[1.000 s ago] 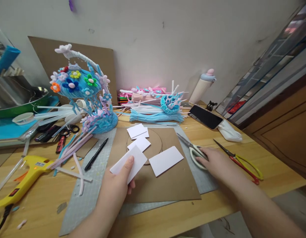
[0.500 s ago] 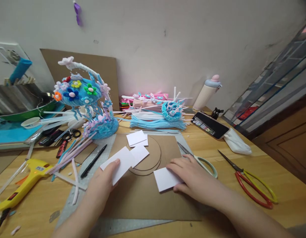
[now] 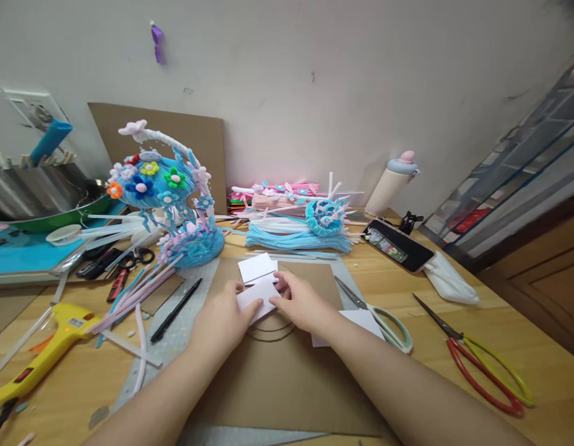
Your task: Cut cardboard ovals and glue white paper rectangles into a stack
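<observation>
A small white card (image 3: 257, 300) is held between my two hands over the brown cardboard sheet (image 3: 282, 396). My left hand (image 3: 225, 314) grips its left side, thumb on top. My right hand (image 3: 303, 303) pinches the right edge, with thumb and fingers closed. Just beyond them, more white cards (image 3: 256, 268) lie overlapping on the cardboard. Another white card (image 3: 363, 323) lies to the right, partly hidden by my right forearm. Curved pencil-like lines (image 3: 270, 339) drawn on the cardboard show below the held card; my hands cover the rest.
Green-handled scissors (image 3: 391, 328) and red-and-yellow scissors (image 3: 488, 368) lie right. A black pen (image 3: 176, 310) and yellow glue gun (image 3: 47, 350) lie left. Behind stand a blue pipe-cleaner flower ornament (image 3: 163, 186), pipe-cleaner bundles (image 3: 296, 238), a phone (image 3: 398, 244) and a bottle (image 3: 391, 183).
My right hand has left the card at right and moved left to the held card. My hands have come together. One white card now lies farther right, by the green-handled scissors. The view has tilted slightly.
</observation>
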The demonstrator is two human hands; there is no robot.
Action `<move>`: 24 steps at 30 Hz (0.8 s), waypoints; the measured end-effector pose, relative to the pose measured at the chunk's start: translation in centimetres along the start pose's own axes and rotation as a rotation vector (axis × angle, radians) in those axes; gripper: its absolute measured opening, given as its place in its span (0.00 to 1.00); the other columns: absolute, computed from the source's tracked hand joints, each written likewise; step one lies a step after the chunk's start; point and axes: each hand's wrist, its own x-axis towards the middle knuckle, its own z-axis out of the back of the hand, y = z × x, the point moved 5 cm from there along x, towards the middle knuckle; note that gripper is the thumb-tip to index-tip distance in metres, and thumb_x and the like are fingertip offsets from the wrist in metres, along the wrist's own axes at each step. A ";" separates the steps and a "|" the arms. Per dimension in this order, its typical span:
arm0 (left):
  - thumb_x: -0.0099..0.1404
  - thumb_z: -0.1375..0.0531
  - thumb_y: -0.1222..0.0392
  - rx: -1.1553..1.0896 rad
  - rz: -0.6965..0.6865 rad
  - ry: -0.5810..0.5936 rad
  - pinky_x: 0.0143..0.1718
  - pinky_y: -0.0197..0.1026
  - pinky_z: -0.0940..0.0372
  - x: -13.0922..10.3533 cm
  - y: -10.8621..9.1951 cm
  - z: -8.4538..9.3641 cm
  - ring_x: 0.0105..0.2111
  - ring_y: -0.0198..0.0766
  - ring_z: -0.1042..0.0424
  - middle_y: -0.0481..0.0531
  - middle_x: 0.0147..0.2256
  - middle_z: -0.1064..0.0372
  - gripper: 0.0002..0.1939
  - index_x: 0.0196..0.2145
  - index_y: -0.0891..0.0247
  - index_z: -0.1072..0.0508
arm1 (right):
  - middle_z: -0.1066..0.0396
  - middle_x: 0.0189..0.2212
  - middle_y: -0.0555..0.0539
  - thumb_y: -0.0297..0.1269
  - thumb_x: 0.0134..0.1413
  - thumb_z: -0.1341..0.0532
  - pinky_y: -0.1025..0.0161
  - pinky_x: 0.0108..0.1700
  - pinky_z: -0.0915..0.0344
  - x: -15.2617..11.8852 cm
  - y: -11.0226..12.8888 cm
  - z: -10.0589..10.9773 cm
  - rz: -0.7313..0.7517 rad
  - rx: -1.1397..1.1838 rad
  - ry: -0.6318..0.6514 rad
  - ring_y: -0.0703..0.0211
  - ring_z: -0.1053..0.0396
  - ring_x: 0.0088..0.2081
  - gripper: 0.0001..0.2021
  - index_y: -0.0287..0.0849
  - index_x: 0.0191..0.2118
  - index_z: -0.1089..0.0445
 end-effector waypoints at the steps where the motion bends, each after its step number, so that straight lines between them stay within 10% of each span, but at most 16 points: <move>1: 0.54 0.40 0.46 0.026 -0.017 0.006 0.28 0.45 0.48 -0.1 0.0 -0.1 0.34 0.59 0.28 0.61 0.33 0.25 0.18 0.40 0.58 0.29 | 0.32 0.48 0.43 0.38 0.62 0.42 0.51 0.43 0.30 0.2 -0.4 -0.5 -0.009 0.013 -0.005 0.53 0.29 0.43 0.15 0.40 0.52 0.35; 11: 0.54 0.36 0.49 -0.178 -0.197 -0.026 0.27 0.42 0.48 -2.4 -0.9 1.6 0.24 0.45 0.34 0.45 0.20 0.34 0.09 0.29 0.54 0.30 | 0.33 0.32 0.52 0.29 0.54 0.39 0.65 0.33 0.37 -3.8 1.4 0.6 0.130 0.216 0.037 0.60 0.34 0.33 0.06 0.42 0.37 0.37; 17: 0.61 0.44 0.46 -0.589 -0.174 -0.077 0.51 0.48 0.43 -2.7 -1.3 0.0 0.52 0.51 0.37 0.58 0.49 0.33 0.20 0.47 0.58 0.32 | 0.36 0.34 0.50 0.26 0.51 0.42 0.60 0.40 0.42 -5.2 1.3 0.7 0.189 0.236 -0.084 0.55 0.38 0.37 0.07 0.45 0.35 0.38; 24: 0.66 0.53 0.43 -0.957 -0.037 0.085 0.54 0.48 0.41 -2.2 -2.1 -3.3 0.54 0.47 0.35 0.60 0.53 0.32 0.24 0.51 0.61 0.35 | 0.30 0.38 0.51 0.28 0.49 0.41 0.60 0.44 0.41 -4.7 1.6 -0.3 0.139 0.378 -0.137 0.54 0.34 0.41 0.10 0.45 0.40 0.34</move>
